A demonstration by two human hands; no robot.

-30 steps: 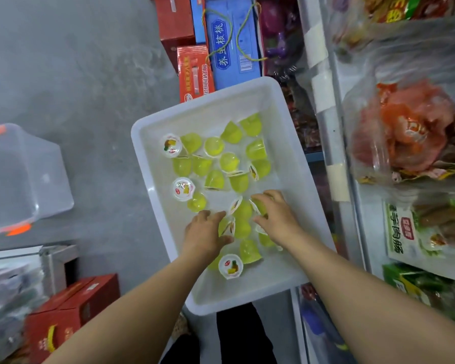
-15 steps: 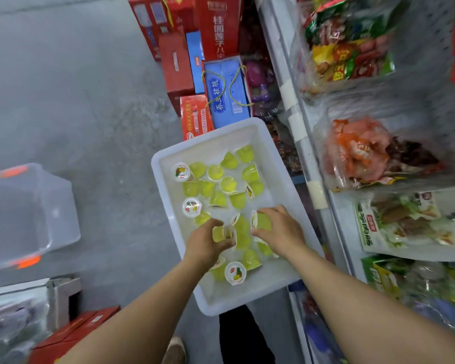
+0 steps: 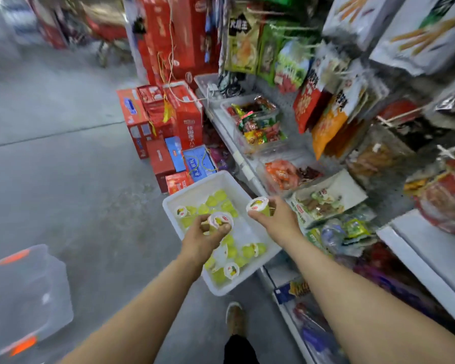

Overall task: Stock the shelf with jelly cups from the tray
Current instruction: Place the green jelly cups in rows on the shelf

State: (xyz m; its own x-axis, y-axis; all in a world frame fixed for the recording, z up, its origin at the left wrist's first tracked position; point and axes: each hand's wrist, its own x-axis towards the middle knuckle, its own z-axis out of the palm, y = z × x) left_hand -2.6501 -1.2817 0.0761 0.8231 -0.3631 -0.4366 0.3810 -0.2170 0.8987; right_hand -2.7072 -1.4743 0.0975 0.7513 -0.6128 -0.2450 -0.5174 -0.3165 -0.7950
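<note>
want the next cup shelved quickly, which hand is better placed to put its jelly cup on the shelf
Right. The right hand holds its jelly cup beside the shelf, while the left hand holds its cup over the tray, farther out.

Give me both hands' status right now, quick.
Left hand: closed around a jelly cup, lifted above the tray.
Right hand: closed around another jelly cup.

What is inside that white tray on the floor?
The white tray holds loose green jelly cups, some showing printed lids. The left hand covers part of its middle, so cups beneath it are hidden.
</note>
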